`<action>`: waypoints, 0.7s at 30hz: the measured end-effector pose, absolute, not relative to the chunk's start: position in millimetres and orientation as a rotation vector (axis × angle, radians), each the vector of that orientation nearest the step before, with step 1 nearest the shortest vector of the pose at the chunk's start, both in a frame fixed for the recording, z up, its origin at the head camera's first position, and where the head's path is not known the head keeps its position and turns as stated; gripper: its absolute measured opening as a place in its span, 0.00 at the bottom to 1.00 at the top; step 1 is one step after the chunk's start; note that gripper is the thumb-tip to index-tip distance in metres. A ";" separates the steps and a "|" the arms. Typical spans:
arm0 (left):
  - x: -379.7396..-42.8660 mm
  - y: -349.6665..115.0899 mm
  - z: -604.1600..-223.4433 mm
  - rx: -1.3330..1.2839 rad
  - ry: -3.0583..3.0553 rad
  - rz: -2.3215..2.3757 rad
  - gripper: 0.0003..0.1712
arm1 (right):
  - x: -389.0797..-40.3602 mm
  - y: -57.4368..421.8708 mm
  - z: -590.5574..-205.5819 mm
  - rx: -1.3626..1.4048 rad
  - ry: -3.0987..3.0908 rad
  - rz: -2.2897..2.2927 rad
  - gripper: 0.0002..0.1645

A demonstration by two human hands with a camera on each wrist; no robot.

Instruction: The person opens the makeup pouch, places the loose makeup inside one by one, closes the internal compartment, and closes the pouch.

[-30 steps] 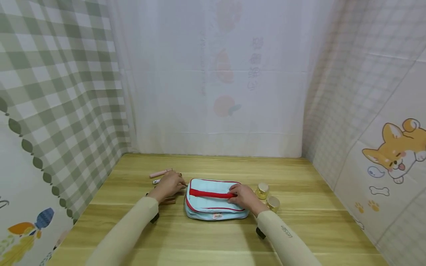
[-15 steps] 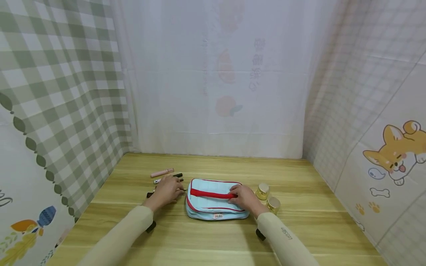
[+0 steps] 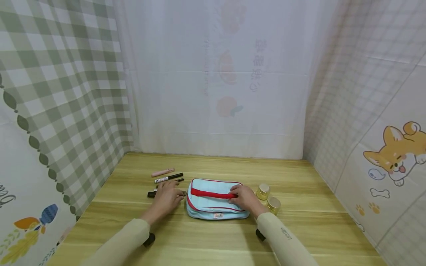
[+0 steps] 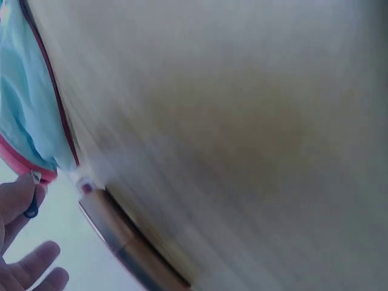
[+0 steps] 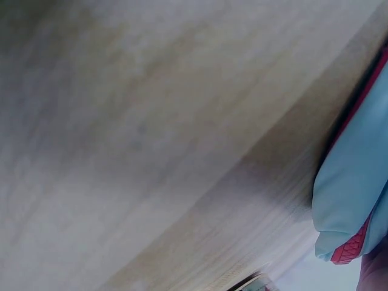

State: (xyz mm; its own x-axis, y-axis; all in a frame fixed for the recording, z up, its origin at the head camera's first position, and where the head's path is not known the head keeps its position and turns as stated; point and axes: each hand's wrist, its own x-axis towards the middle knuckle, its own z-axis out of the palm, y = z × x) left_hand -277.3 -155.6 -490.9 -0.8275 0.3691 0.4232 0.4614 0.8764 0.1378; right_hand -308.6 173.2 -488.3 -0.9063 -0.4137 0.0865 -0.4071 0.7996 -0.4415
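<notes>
A light blue zip pouch (image 3: 213, 205) with red piping lies in the middle of the table, its red strap handle (image 3: 213, 194) across the top. My right hand (image 3: 245, 197) is at the handle's right end, fingers curled over it. Beside the pouch's left end, my left hand (image 3: 166, 199) pinches a small zipper pull (image 4: 31, 209) between thumb and finger at the pouch's corner, the other fingers loose. Close to that corner lies a copper-coloured tube (image 4: 130, 239). A sliver of my right hand (image 5: 373, 273) shows against the pouch in the right wrist view.
Beyond my left hand lie a pink tube (image 3: 163, 172), a white-and-black pen (image 3: 169, 178) and a dark slim stick (image 3: 179, 180). A black piece (image 3: 151, 194) sticks out left of the hand. Two gold-lidded jars (image 3: 263, 191) stand right of the pouch.
My left hand has shifted slightly toward me, baring more of the pens behind it. My right hand and the pouch hold their places.
</notes>
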 end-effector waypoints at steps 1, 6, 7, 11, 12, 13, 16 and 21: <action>-275.0 -155.4 -491.6 -0.610 -2.653 -0.343 0.03 | -308.5 173.2 -488.3 -0.686 2.967 -0.723 0.11; -261.8 -153.2 -493.8 -0.596 -2.622 -0.393 0.03 | -308.5 173.2 -488.2 -0.722 2.974 -0.707 0.12; -258.7 -152.6 -493.2 -0.588 -2.622 -0.407 0.03 | -308.7 173.0 -488.4 -0.726 2.977 -0.704 0.12; -247.1 -148.9 -491.0 -0.564 -2.621 -0.443 0.03 | -308.9 172.6 -488.7 -0.746 2.989 -0.677 0.12; -244.2 -147.7 -490.3 -0.563 -2.623 -0.459 0.03 | -308.8 172.5 -488.6 -0.749 2.990 -0.674 0.12; -241.6 -146.4 -490.1 -0.564 -2.619 -0.470 0.03 | -308.5 172.4 -488.4 -0.742 2.989 -0.681 0.12; -232.8 -141.3 -488.2 -0.564 -2.610 -0.502 0.02 | -307.7 172.1 -488.0 -0.723 2.986 -0.693 0.11; -218.7 -128.4 -485.9 -0.549 -2.632 -0.563 0.03 | -306.6 171.9 -488.0 -0.715 2.989 -0.686 0.12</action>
